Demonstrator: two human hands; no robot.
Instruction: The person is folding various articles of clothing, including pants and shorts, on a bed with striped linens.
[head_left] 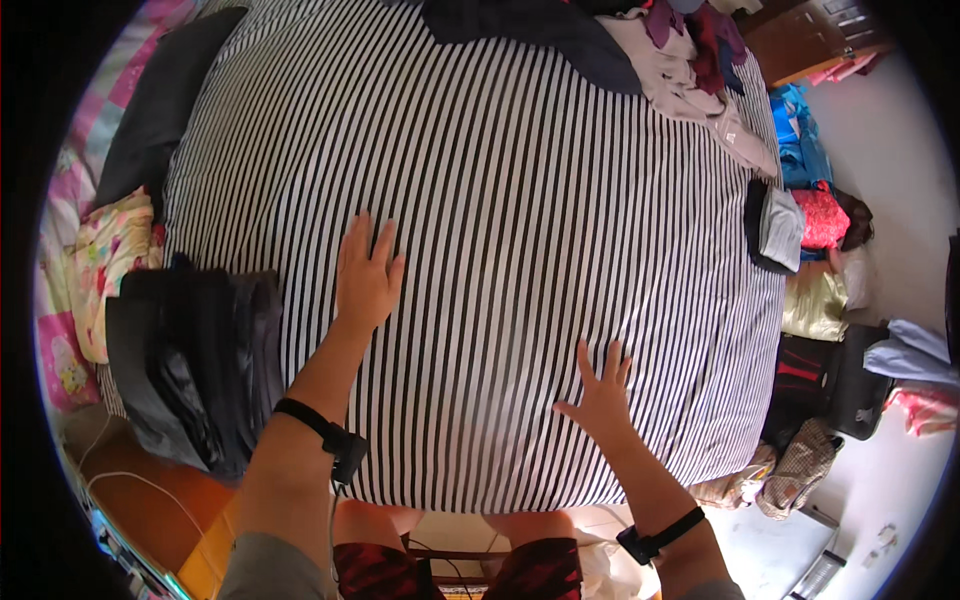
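Note:
A black-and-white striped sheet point(480, 240) covers the bed in front of me. My left hand point(368, 275) is over the middle left of it, palm down, fingers stretched out, holding nothing. Nearer to me on the right, my right hand point(603, 393) is spread with the thumb apart and also holds nothing. Whether either palm touches the cloth or hovers just above it, I cannot tell. Left of my left forearm lies a stack of folded dark clothes point(190, 350). Each forearm wears a black strap with a small device.
Loose dark, pink and maroon clothes point(690, 75) lie at the far right of the bed. Folded garments point(780, 230) and bags point(800, 465) line the right side. At the left are a dark pillow-like piece point(160, 110), a yellow patterned cloth point(115, 260) and a wooden surface point(165, 500) with a cable.

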